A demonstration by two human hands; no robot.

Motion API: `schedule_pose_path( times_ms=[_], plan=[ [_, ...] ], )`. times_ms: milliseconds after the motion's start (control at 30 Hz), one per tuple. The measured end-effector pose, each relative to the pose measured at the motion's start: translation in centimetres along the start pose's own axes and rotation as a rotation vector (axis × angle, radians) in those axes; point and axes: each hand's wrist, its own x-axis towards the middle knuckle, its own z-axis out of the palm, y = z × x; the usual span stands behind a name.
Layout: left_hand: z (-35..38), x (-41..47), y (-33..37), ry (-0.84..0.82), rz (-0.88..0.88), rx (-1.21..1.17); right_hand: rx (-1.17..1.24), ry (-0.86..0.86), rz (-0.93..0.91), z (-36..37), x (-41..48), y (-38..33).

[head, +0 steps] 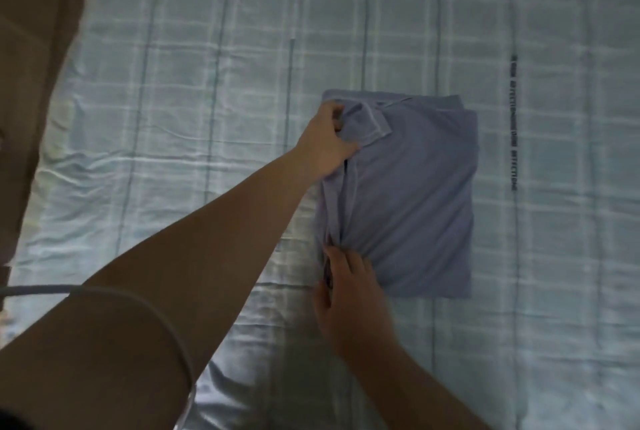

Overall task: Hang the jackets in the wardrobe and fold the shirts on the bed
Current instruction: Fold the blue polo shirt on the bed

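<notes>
Shirt [415,194]: blue-grey, folded to a rough rectangle and lying flat on the bed [207,83], which has a pale blue check sheet. Collar [367,121] is at the top-left corner, flipped up a bit. The far and right edges are neat. The left edge has loose vertical folds, w/ creases pulling in toward the lower-left corner.

Left hand [323,142]: reaches in from the lower left, fingers [334,117] curled tight on the fabric right at the collar, thumb on the cloth below it, so it grips the shirt's top-left corner. The rest of the shirt spreads right of and below these fingers.

Right hand [349,294]: blurred, at the shirt's lower-left edge. Its fingers [346,258] are bent close together onto the bunched fold and look to pinch it w/ the thumb. The shirt body lies up and right of them.

Thin white cord [114,292] crosses the left upper arm.
</notes>
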Motion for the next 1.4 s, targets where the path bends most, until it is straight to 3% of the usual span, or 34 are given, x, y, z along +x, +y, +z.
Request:
schedule_pose_path(
  times_ms=[200,500,633,767,933,1200,1300,1400],
  plan=[
    [1.1,0.1,0.4,-0.005,0.169,0.216,0.056,0.127,0.055,-3.1,2.0,1.7],
    [1.5,3.1,1.7,0.115,0.102,0.236,-0.048,0.373,-0.090,-9.7,10.7,4.5],
    [1.0,4.0,1.3,0.225,0.011,0.093,-0.118,0.341,-0.177,-11.4,14.9,4.6],
    [0.3,5.1,0.9,0.323,-0.132,0.028,-0.345,0.230,-0.181,-10.9,18.4,4.9],
    [0.0,5.2,0.3,0.299,-0.158,-0.031,-0.504,0.201,-0.167,-8.6,20.2,6.0],
    [-0.4,0.2,1.1,0.329,-0.043,-0.012,-0.350,0.308,-0.216,-10.0,17.3,6.3],
    [-0.1,-3.3,1.2,0.359,0.065,0.278,-0.274,0.326,-0.202,-10.5,13.2,7.8],
    [2.3,-7.3,1.0,0.284,0.265,0.646,-0.262,0.328,-0.167,-10.2,8.9,10.2]
  ],
)
